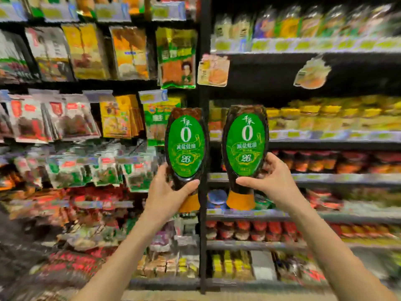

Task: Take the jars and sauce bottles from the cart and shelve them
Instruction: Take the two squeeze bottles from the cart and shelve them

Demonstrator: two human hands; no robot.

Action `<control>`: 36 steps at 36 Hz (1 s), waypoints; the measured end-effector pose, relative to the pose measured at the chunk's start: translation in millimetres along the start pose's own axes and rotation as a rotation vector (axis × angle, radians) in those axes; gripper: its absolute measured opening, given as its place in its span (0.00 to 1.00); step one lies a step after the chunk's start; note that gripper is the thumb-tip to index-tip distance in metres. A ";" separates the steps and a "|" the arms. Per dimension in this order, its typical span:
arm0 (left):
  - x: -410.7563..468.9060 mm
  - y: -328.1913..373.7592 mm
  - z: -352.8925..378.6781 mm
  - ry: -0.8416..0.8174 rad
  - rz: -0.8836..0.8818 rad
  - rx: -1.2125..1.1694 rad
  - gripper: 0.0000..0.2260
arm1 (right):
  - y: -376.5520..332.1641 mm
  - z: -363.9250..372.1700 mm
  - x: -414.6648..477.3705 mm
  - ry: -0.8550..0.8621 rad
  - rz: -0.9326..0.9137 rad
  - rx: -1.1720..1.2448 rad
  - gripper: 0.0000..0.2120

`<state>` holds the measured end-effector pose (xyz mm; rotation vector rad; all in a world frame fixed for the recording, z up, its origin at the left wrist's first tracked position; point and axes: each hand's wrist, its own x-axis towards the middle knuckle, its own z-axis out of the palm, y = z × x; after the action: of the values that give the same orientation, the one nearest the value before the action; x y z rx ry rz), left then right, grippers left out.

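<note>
I hold two dark squeeze sauce bottles with green oval labels and orange caps, both cap-down, in front of the shelving. My left hand (171, 192) grips the left sauce bottle (186, 146) round its lower body. My right hand (272, 181) grips the right sauce bottle (245, 146) the same way, thumb across the front. Both bottles are raised at mid-shelf height, side by side, either side of a black upright post (204, 61). The cart is out of view.
Left of the post hang racks of flat seasoning packets (86, 53). Right of it run shelves (325, 178) of yellow-capped and red jars, with a dark gap (282, 83) on the upper shelf. The view is blurred.
</note>
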<state>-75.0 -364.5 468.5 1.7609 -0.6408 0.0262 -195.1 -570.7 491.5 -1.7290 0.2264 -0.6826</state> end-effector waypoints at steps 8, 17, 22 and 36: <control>-13.4 51.2 122.5 -0.230 0.111 -0.109 0.28 | -10.7 -131.4 -66.6 0.284 -0.003 -0.139 0.29; -64.8 120.5 292.6 -0.430 0.225 -0.265 0.22 | -25.3 -292.5 -149.6 0.516 0.020 -0.280 0.31; -95.7 156.7 384.7 -0.541 0.249 -0.336 0.24 | -26.6 -376.5 -195.3 0.629 0.032 -0.348 0.30; -174.6 259.5 581.2 -0.848 0.383 -0.484 0.24 | -38.5 -545.8 -297.4 0.942 0.102 -0.345 0.30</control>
<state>-514.5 -856.9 466.2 1.1079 -1.4510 -0.5909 -744.7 -863.4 500.3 -1.5722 1.1244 -1.4078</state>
